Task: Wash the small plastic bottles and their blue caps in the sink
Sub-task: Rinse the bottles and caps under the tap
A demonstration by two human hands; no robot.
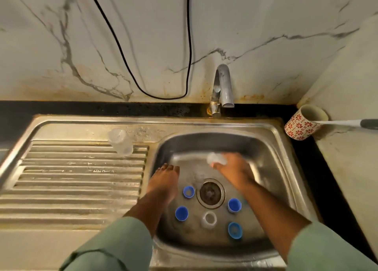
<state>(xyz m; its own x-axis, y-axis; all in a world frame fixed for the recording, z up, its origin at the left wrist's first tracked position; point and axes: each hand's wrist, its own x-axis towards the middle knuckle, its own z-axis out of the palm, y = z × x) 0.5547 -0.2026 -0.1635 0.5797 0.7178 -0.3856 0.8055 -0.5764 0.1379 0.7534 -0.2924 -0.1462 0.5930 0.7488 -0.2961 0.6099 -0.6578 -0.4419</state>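
Green sleeves (114,248) nearest; the right hand (233,168) grips a bottle (216,158) lying sideways, left hand (165,178) empty and relaxed beside it.

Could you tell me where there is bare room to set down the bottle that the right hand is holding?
The ribbed drainboard is mostly bare in front of the clear bottle at its back edge. In the basin, the back strip between the left hand and the right hand is free. Around the drain it is crowded: four blue caps and a clear bottle ring it.
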